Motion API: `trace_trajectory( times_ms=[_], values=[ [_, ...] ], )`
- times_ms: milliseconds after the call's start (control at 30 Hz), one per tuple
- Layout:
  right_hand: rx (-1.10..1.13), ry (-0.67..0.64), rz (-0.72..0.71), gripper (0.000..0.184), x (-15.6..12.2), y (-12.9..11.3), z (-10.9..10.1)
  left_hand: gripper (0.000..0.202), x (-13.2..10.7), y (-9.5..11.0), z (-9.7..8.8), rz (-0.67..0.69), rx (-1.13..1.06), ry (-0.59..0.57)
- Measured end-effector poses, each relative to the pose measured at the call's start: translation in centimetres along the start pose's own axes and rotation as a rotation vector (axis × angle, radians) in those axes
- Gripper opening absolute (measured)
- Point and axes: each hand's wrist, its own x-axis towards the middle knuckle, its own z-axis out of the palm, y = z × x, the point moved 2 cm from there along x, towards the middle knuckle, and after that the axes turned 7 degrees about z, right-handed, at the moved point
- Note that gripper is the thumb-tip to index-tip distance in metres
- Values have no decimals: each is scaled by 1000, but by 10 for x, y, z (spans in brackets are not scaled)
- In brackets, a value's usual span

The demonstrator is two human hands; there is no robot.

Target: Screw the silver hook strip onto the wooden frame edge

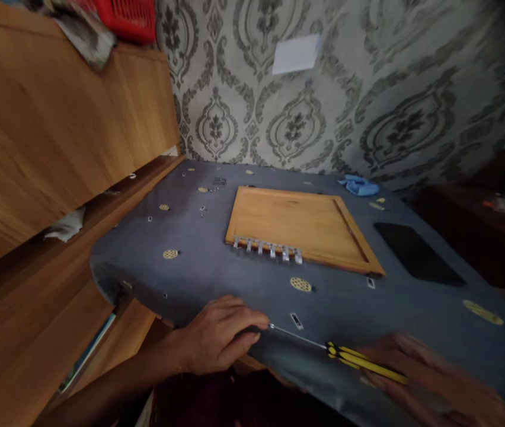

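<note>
My right hand (421, 367), partly blurred, is closed around the yellow and black handle of a screwdriver (368, 362). Its thin shaft points left over the table's near edge. At the shaft's tip, my left hand (226, 335) is closed with thumb and forefinger drawn together. A tiny silvery bit shows there; whether it is a screw or only the tip I cannot tell. Beyond the hands lies a framed wooden panel (279, 216), flat on the cloth. A metal hook rack (272, 250) with several hooks rests along its near left edge, hooks toward me.
A grey pineapple-print cloth (203, 267) covers the table. Small metal bits (219, 181) lie at the back left. To the panel's right are a black phone-like slab (416, 252) and a crumpled blue cloth (359, 185). A wooden cabinet (70, 112) borders the left; patterned wall behind.
</note>
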Motion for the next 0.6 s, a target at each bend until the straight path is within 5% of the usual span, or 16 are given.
trace_trajectory(
  times_ms=[133, 267, 433, 600],
  values=[
    [25, 19, 33, 26, 47, -7, -12, 23, 24, -23, -18, -20, 6, 204],
    [153, 41, 24, 28, 119, -28, -15, 17, 47, -69, -36, -97, -2, 390],
    [105, -93, 110, 27, 209, -27, 23, 20, 55, -151, -71, -318, -35, 554],
    [25, -148, 196, 22, 272, -15, 70, 31, 61, -226, -111, -548, -9, 583]
  ],
)
